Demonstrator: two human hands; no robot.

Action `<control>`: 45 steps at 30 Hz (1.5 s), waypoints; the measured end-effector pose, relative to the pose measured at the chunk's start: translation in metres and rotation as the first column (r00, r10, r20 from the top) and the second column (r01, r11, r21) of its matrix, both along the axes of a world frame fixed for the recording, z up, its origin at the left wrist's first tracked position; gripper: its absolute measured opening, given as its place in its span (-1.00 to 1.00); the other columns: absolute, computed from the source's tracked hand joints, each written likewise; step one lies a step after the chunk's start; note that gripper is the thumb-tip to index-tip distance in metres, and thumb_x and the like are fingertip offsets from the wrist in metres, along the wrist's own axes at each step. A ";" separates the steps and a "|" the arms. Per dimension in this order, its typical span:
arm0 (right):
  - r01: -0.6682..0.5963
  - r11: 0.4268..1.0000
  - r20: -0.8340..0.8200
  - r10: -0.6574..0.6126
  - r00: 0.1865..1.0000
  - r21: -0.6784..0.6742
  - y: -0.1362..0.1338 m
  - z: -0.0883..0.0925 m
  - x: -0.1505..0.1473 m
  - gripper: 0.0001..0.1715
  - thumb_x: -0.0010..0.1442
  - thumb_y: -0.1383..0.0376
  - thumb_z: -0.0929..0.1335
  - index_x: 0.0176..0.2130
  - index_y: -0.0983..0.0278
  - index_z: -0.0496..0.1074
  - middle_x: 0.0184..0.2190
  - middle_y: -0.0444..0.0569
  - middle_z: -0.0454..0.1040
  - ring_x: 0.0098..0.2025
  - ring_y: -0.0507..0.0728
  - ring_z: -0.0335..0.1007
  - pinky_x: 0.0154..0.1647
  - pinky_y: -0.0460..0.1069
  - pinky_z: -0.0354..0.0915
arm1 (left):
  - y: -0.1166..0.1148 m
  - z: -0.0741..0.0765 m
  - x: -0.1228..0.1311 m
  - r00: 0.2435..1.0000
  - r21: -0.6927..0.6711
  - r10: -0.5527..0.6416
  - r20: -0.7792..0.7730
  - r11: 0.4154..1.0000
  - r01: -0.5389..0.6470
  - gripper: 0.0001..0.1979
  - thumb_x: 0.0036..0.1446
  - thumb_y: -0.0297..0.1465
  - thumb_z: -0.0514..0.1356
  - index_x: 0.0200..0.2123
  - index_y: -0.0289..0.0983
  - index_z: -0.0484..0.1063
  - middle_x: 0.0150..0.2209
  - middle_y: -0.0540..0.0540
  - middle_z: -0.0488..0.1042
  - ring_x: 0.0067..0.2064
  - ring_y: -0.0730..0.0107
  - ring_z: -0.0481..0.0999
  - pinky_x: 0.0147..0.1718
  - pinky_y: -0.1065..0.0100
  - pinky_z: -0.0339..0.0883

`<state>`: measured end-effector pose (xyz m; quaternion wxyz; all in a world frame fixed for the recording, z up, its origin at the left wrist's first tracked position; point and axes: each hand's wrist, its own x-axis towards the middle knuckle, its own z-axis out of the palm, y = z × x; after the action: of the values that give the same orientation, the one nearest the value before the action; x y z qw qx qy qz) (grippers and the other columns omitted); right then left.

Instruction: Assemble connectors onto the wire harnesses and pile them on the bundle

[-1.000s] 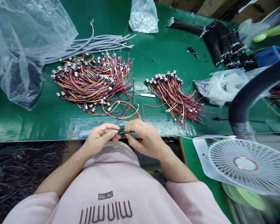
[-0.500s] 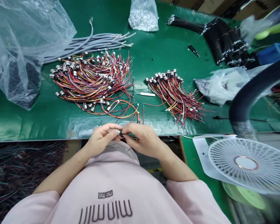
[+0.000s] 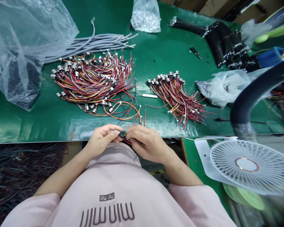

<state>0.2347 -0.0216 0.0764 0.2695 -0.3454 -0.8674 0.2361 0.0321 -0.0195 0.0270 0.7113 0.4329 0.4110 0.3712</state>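
Note:
Between finger and thumb, my left hand (image 3: pixel 102 138) pinches a small metal connector with a black sleeve (image 3: pixel 120 134) at the table's front edge. Coloured wires run from it toward my right hand (image 3: pixel 146 142), whose fingers are closed on those wires (image 3: pixel 126 138) just behind the sleeve. The fingers partly cover the wires. Beyond my hands lies a large heap of wired connectors (image 3: pixel 92 78), with red, yellow, black and white leads. To its right is a smaller bundle of wired connectors (image 3: pixel 177 97). A white pen-like stick (image 3: pixel 149 96) lies between the two.
Grey cables (image 3: pixel 97 44) and a plastic bag (image 3: pixel 145 17) of small parts are at the back. Another large clear bag (image 3: pixel 21 56) stands left. Black cable bundles (image 3: pixel 220 44), a black flexible hose (image 3: pixel 248 91) and a white fan (image 3: pixel 248 167) occupy the right side.
My right hand has shifted slightly right, away from the connector, and more of the sleeve and wires shows between my hands. My left hand stays nearly in place.

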 end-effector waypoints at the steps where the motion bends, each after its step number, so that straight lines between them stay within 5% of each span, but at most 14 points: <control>1: 0.016 1.000 0.000 -0.016 1.000 0.010 -0.001 0.000 -0.001 -0.78 0.17 0.52 0.23 -0.27 0.27 0.38 -0.28 0.01 0.52 -0.18 0.07 0.47 -0.20 -0.06 0.43 | 0.000 -0.001 0.000 1.000 0.007 0.002 -0.002 1.000 -0.002 -0.63 0.12 -0.14 0.28 -0.20 -0.33 0.55 -0.50 -0.08 0.59 -0.46 0.42 0.55 -0.41 0.43 0.45; 7: 0.084 0.993 0.021 -0.086 0.996 0.079 -0.006 -0.002 -0.006 -0.86 0.17 0.48 0.28 -0.29 0.29 0.39 -0.27 0.05 0.52 -0.21 0.08 0.50 -0.21 -0.05 0.46 | -0.002 -0.004 0.000 0.999 0.021 0.032 0.003 0.999 -0.032 -0.66 0.14 -0.15 0.27 -0.19 -0.33 0.54 -0.49 -0.07 0.60 -0.46 0.43 0.57 -0.40 0.45 0.45; 20: 0.215 0.977 -0.079 -0.213 0.974 0.007 -0.010 -0.012 -0.010 -0.85 0.17 0.46 0.29 -0.32 0.27 0.43 -0.27 0.03 0.51 -0.21 0.07 0.49 -0.17 -0.04 0.46 | -0.004 0.000 0.006 0.997 0.038 0.066 -0.033 0.997 -0.065 -0.62 0.10 -0.12 0.28 -0.20 -0.32 0.53 -0.46 -0.10 0.62 -0.44 0.35 0.61 -0.41 0.39 0.50; 33: 0.294 0.934 -0.039 -0.292 0.956 0.203 -0.014 -0.016 -0.015 -0.84 0.17 0.50 0.28 -0.32 0.25 0.35 -0.29 0.02 0.46 -0.22 0.09 0.44 -0.25 -0.05 0.41 | -0.008 0.008 0.006 0.988 0.086 0.111 -0.104 0.991 -0.102 -0.64 0.10 -0.12 0.28 -0.21 -0.32 0.50 -0.46 -0.09 0.62 -0.40 0.33 0.62 -0.38 0.38 0.52; 40: 0.312 0.948 -0.117 -0.305 0.945 0.055 -0.013 -0.011 -0.013 -0.86 0.17 0.46 0.30 -0.38 0.25 0.36 -0.35 -0.05 0.45 -0.26 0.04 0.44 -0.24 -0.08 0.40 | -0.008 0.002 0.001 0.990 0.191 0.090 -0.105 0.979 -0.068 -0.72 0.15 -0.23 0.26 -0.18 -0.32 0.53 -0.43 -0.08 0.63 -0.40 0.37 0.63 -0.37 0.42 0.53; 45: 0.313 0.947 -0.109 -0.304 0.946 0.078 -0.013 -0.014 -0.016 -0.85 0.15 0.48 0.30 -0.38 0.26 0.37 -0.34 -0.03 0.46 -0.25 0.05 0.43 -0.23 -0.08 0.39 | -0.008 -0.001 -0.001 0.979 0.278 0.123 -0.163 0.958 -0.074 -0.79 0.14 -0.32 0.27 -0.19 -0.30 0.54 -0.40 -0.07 0.64 -0.38 0.39 0.64 -0.37 0.48 0.51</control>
<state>0.2183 -0.0346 0.0624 0.3604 -0.4522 -0.7988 0.1662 0.0315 -0.0280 0.0260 0.5861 0.5367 0.4397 0.4184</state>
